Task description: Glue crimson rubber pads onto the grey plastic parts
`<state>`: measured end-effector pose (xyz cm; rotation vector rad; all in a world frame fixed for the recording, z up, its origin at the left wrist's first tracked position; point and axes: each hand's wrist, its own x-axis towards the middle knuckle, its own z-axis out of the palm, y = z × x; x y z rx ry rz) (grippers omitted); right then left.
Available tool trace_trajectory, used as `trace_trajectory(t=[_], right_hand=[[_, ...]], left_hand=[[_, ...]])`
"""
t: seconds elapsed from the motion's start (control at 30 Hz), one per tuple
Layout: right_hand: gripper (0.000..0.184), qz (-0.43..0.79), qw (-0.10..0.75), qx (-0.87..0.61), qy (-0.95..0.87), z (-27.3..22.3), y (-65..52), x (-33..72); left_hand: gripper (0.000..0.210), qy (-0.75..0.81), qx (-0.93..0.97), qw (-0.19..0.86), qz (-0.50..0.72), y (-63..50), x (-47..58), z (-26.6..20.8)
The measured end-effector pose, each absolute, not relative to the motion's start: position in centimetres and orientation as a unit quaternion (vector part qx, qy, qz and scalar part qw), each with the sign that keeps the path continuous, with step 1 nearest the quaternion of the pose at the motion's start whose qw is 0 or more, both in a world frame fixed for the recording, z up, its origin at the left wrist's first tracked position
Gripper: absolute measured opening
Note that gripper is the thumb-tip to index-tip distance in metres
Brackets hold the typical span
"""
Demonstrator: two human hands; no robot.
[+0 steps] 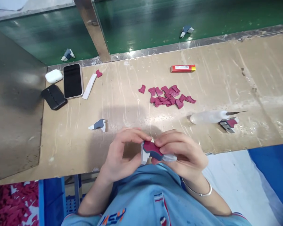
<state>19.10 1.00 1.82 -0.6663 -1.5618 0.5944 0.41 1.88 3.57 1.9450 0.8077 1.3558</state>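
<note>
Close to my body, both hands hold one small plastic part (157,153), dark blue and pale grey with a maroon piece on its upper face. My left hand (122,153) grips its left end between thumb and fingers. On the other side, my right hand (182,153) has its fingertips on the maroon piece and its thumb below. A similar blue-grey part (99,125) lies left of my hands. To the right, a white squeeze bottle (207,117) with a thin needle tip lies beside another part with a maroon piece (231,123). Several loose maroon pieces (169,95) are heaped ahead.
A red lighter-like stick (182,68) lies farther back. At left are a phone (73,81), a white case (54,76), a black case (54,97) and a white strip (89,86). Two parts sit on the green belt (141,25). A bin of maroon scraps (14,201) stands lower left.
</note>
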Motion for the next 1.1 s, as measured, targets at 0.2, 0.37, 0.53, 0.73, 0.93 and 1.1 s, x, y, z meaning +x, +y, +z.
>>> trace_trajectory(t=[0.2, 0.37, 0.53, 0.73, 0.93, 1.1], right_hand=[[0.007, 0.222, 0.603, -0.287, -0.711, 1.9, 0.8, 19.5], [0.005, 0.206, 0.585, -0.290, -0.729, 1.4, 0.5, 19.9], [0.035, 0.267, 0.621, -0.299, -0.674, 1.3, 0.4, 19.5], [0.044, 0.259, 0.639, -0.275, -0.670, 1.0, 0.6, 19.7], [0.012, 0.185, 0.582, -0.275, -0.743, 0.5, 0.9, 21.4], [0.011, 0.176, 0.588, -0.394, -0.685, -0.4, -1.0, 24.7]], left_hand=[[0.029, 0.332, 0.761, 0.267, 0.489, 1.8, 0.0, 3.8], [0.023, 0.348, 0.783, 0.218, 0.468, 2.0, -0.1, 4.0], [0.014, 0.352, 0.816, 0.116, 0.443, 2.4, 0.0, 4.4], [0.011, 0.357, 0.811, 0.108, 0.451, 2.8, 0.6, 4.3], [0.012, 0.337, 0.852, 0.132, 0.377, 3.4, 1.0, 5.1], [0.030, 0.300, 0.913, 0.139, 0.239, 8.2, 0.1, 7.1]])
